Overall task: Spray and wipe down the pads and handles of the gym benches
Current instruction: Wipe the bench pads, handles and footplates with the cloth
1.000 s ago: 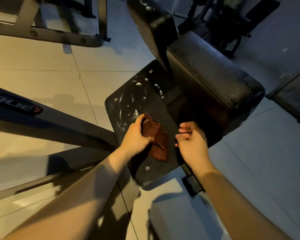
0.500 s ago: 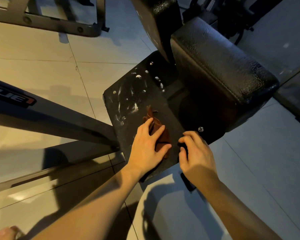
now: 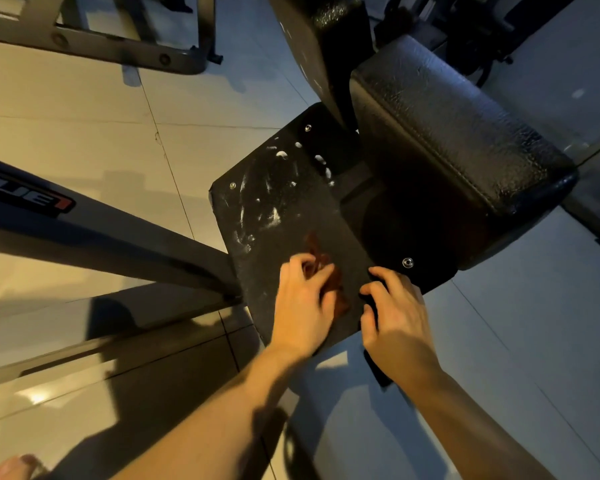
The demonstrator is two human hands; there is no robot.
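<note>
A flat black plate (image 3: 274, 209) of the gym machine lies in the middle of the view, streaked with white foam on its far left part. My left hand (image 3: 300, 303) presses a brown cloth (image 3: 329, 271) onto the plate's near part, fingers curled over it. My right hand (image 3: 395, 310) rests beside it on the plate's near right edge, its fingers bent around that edge. A thick black pad (image 3: 458, 133) with a wet, shiny top stands to the right above the plate. Another black pad (image 3: 312, 39) rises behind it.
A grey steel frame beam (image 3: 94, 230) with a red-and-white label runs in from the left to the plate. Another frame (image 3: 118, 46) lies on the tiled floor at the top left. More dark gym equipment (image 3: 465, 19) stands at the top right.
My left hand has drawn the cloth down the plate toward me and now covers most of it. My right hand has settled on the plate's near right edge. The view has moved closer.
</note>
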